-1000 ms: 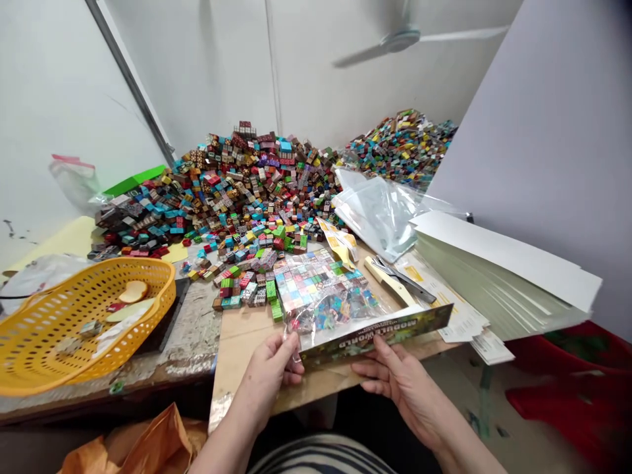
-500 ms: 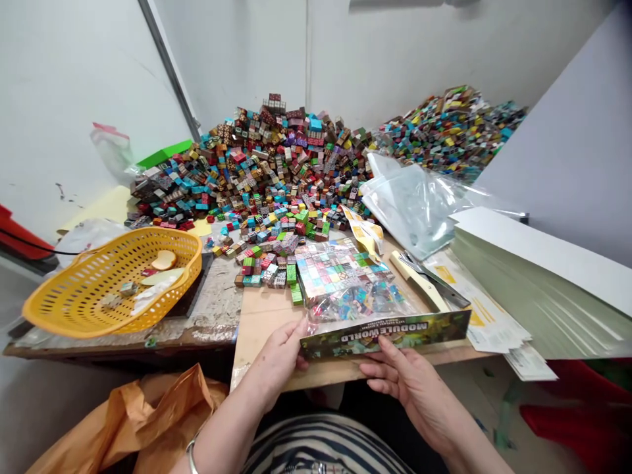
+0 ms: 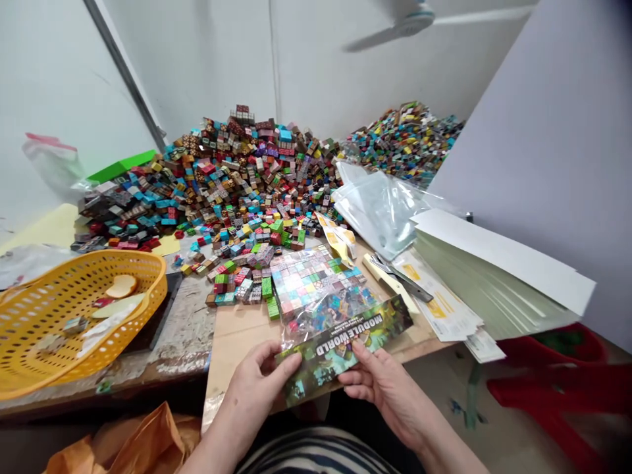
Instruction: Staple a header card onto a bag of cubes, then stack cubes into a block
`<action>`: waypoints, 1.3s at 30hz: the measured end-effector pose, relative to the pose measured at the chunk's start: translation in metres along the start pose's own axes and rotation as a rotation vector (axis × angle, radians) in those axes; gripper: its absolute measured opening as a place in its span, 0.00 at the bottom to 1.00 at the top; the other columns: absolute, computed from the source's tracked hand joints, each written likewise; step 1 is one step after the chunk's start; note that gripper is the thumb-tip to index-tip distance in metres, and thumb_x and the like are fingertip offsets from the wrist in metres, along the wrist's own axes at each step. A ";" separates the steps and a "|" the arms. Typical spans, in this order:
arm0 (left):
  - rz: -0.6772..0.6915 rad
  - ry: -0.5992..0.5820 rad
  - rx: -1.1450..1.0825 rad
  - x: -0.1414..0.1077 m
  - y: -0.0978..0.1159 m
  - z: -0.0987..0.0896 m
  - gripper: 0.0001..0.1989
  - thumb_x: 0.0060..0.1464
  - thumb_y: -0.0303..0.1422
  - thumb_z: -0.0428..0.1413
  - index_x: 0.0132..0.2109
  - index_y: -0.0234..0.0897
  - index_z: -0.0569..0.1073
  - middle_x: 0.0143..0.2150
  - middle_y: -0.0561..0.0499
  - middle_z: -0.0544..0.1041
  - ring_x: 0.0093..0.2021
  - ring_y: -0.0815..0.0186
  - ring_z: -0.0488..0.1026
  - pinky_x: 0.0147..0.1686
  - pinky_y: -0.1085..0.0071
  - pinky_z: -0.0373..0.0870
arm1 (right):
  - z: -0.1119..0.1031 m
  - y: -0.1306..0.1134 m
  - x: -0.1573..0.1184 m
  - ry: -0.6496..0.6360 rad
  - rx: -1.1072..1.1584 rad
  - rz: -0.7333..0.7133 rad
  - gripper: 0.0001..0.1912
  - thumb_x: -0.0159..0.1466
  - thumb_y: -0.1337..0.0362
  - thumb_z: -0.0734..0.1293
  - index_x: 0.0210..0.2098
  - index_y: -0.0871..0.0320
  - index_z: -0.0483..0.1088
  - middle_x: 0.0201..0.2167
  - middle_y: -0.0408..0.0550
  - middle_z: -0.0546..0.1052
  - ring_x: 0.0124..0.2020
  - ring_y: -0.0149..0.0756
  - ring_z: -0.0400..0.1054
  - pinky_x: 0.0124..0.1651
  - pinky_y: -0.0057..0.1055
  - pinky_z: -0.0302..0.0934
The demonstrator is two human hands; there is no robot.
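Observation:
A shallow box with a dark green printed side [image 3: 345, 345] reading MODULEWORLD is tilted at the board's front edge. My left hand [image 3: 259, 388] grips its left end, thumb on the printed side. On the right, my right hand [image 3: 378, 385] holds the lower edge, its thumb on the print and its fingers curled below. Inside the box lie rows of small coloured blocks [image 3: 311, 276] under clear film and a clear bag of small colourful pieces [image 3: 340, 308].
Behind rises a large heap of small blocks [image 3: 237, 171]. A yellow basket [image 3: 158, 266] stands left. On the right are clear plastic bags [image 3: 380, 210], a cream-handled tool [image 3: 390, 280], a dark metal tool [image 3: 407, 283], printed papers [image 3: 439, 306] and a white sheet stack [image 3: 498, 283].
The box's printed side has tipped up toward me, its right end now higher. My left thumb has come onto that side. The view has shifted right and slightly upward.

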State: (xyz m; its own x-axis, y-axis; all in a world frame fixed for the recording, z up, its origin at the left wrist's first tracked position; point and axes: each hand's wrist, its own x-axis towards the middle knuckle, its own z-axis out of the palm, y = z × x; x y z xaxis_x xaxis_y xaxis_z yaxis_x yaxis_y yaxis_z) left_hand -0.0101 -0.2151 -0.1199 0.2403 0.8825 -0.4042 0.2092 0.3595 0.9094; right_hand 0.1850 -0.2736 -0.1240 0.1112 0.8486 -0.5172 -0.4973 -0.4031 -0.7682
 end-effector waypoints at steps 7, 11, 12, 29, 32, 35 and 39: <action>0.021 -0.077 0.204 -0.002 0.016 -0.008 0.24 0.42 0.51 0.57 0.40 0.36 0.71 0.23 0.53 0.72 0.20 0.68 0.68 0.15 0.78 0.62 | -0.002 -0.001 0.000 -0.072 0.008 -0.018 0.17 0.61 0.54 0.63 0.38 0.63 0.66 0.32 0.50 0.75 0.27 0.27 0.70 0.29 0.23 0.67; -0.098 -0.121 0.211 -0.006 0.012 -0.007 0.28 0.41 0.54 0.55 0.44 0.39 0.68 0.25 0.54 0.71 0.17 0.71 0.65 0.12 0.78 0.61 | -0.003 0.004 -0.003 -0.078 0.045 -0.023 0.16 0.61 0.55 0.63 0.38 0.63 0.65 0.31 0.49 0.75 0.27 0.27 0.70 0.29 0.23 0.66; -0.103 -0.107 0.191 -0.007 0.009 -0.007 0.30 0.40 0.54 0.56 0.46 0.38 0.67 0.27 0.53 0.71 0.18 0.70 0.66 0.14 0.77 0.64 | -0.003 0.005 -0.004 -0.083 0.055 -0.023 0.16 0.62 0.55 0.63 0.39 0.63 0.65 0.31 0.49 0.75 0.27 0.27 0.70 0.29 0.23 0.66; -0.299 0.134 -0.374 -0.007 0.010 0.013 0.26 0.29 0.39 0.68 0.38 0.37 0.71 0.33 0.49 0.78 0.35 0.60 0.76 0.31 0.70 0.71 | -0.019 0.005 -0.009 -0.164 0.080 0.111 0.16 0.62 0.54 0.63 0.33 0.63 0.62 0.30 0.50 0.74 0.32 0.32 0.71 0.34 0.27 0.66; -0.297 0.207 -0.329 -0.003 0.009 0.011 0.24 0.28 0.39 0.69 0.35 0.36 0.72 0.30 0.52 0.78 0.30 0.64 0.75 0.29 0.74 0.70 | -0.029 -0.003 -0.009 -0.111 0.052 0.092 0.16 0.61 0.53 0.62 0.34 0.63 0.63 0.32 0.49 0.73 0.33 0.33 0.71 0.32 0.28 0.67; -0.278 0.243 -0.283 0.001 0.008 0.009 0.23 0.28 0.39 0.69 0.34 0.35 0.72 0.29 0.53 0.78 0.27 0.66 0.74 0.24 0.77 0.68 | -0.043 -0.019 -0.008 0.027 0.032 0.000 0.15 0.61 0.52 0.63 0.37 0.60 0.63 0.33 0.46 0.71 0.36 0.37 0.71 0.33 0.30 0.68; -0.295 0.197 -0.281 0.007 0.009 0.010 0.24 0.29 0.40 0.68 0.35 0.35 0.71 0.27 0.53 0.77 0.26 0.68 0.73 0.21 0.79 0.66 | -0.061 -0.042 0.001 0.138 -0.023 -0.054 0.15 0.60 0.54 0.64 0.40 0.57 0.63 0.35 0.47 0.71 0.37 0.38 0.71 0.32 0.31 0.69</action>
State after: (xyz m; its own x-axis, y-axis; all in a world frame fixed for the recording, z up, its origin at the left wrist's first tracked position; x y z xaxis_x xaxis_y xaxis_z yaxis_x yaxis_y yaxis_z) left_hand 0.0027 -0.2089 -0.1152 0.0184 0.7608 -0.6488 -0.0304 0.6490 0.7602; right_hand 0.2583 -0.2767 -0.1153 0.2555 0.8147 -0.5206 -0.4673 -0.3673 -0.8042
